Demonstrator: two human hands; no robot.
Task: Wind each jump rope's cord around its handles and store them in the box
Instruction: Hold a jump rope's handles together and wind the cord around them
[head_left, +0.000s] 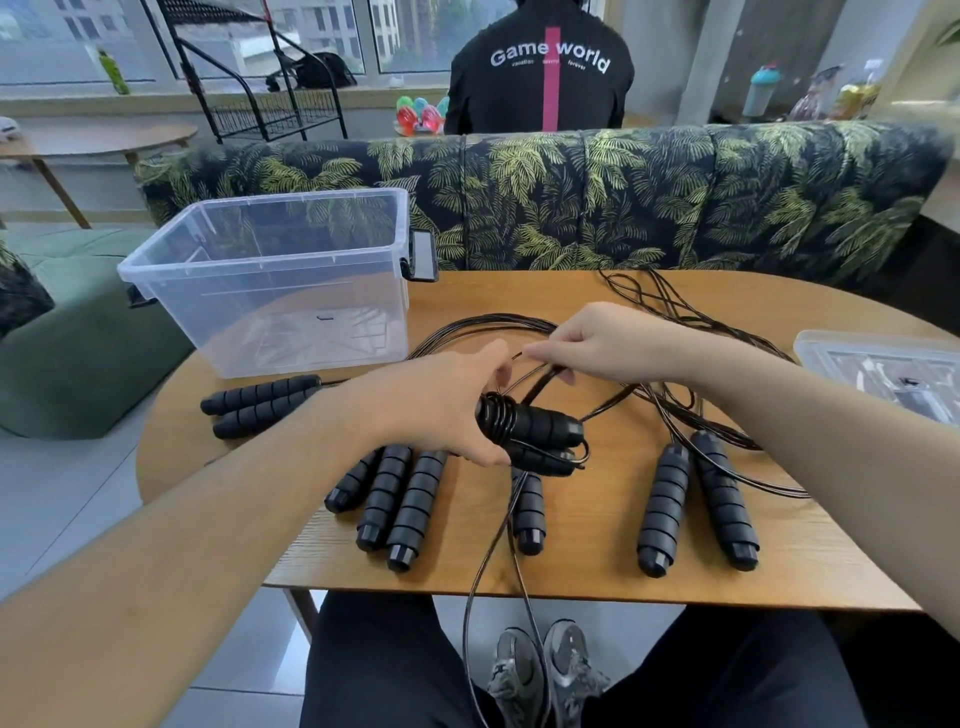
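While the left hand (457, 410) clamps paired handles (540, 431) and right-hand fingers (545, 353) pinch cord (540, 384), slack dangling at six o'clock risks snagging neighbouring ropes (696, 415).

handles (535, 426) – black | box (291, 291) – clear | table (587, 530) – wood-grain brown | sofa (571, 197) – dark, green palm-leaf print

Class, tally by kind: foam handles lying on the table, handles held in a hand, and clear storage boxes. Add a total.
Foam handles lying on the table: 8
Held handles, in the left hand: 2
Clear storage box: 1
Total: 11
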